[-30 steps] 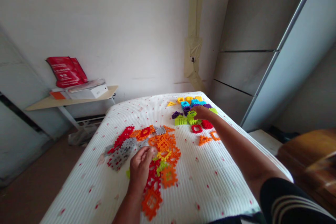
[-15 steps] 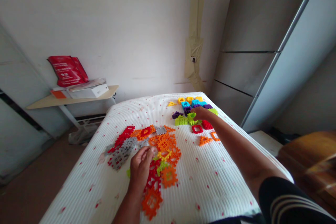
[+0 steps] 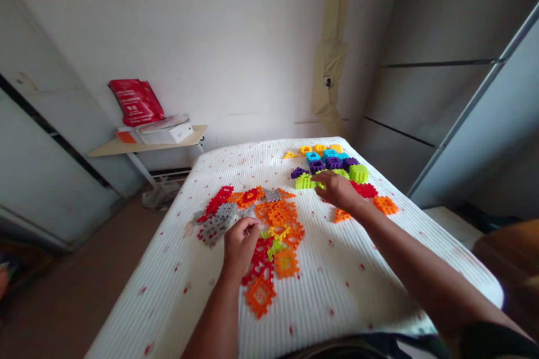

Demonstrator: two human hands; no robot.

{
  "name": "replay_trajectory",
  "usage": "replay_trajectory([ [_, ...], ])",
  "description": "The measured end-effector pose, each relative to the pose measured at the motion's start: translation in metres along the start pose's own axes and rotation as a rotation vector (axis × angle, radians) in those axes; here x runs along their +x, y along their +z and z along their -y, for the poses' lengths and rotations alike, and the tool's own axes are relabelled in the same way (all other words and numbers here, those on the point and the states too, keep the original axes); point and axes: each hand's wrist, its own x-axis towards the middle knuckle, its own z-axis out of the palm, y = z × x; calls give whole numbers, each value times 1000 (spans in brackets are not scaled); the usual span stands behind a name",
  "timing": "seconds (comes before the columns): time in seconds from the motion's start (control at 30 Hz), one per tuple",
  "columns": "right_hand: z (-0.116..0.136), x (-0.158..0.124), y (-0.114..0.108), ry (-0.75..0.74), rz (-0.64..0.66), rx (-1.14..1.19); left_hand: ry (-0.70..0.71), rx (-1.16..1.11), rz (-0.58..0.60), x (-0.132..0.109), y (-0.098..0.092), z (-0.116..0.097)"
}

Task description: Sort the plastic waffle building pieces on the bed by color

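Cannot make out a single word, number or brand for certain. Across the front of the red bag (image 3: 137, 102), set over the white box (image 3: 170, 134) on the side table (image 3: 105, 148) by the wall, can see white printing (image 3: 132, 107) in several lines, with a bolder group of marks near the middle and finer lines above it. Too small and blurred to read, or even to tell the script. Toward the right end of the white box, can see a tiny dark mark (image 3: 190, 129), likewise too small to decipher.
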Motion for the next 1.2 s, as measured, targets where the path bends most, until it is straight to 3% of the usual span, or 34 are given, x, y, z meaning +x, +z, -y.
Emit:
replay_trajectory([
  [0.17, 37, -39, 32, -244, 60, 186, 118, 328, 208, -3, -8, -5],
  [0.3, 44, -48, 45, -264, 129, 176, 218, 579, 289, -8, -3, -11],
  [0.4, 44, -48, 48, -273, 155, 170, 211, 683, 305, -10, 1, -13],
  [0.53, 43, -49, 52, -268, 163, 184, 178, 671, 315, -8, 3, -11],
  [0.8, 43, -48, 57, -255, 159, 190, 141, 431, 210, -3, 4, 1],
  [1.2, 45, -47, 54, -240, 169, 207, 150, 725, 309, -6, 5, -7],
])
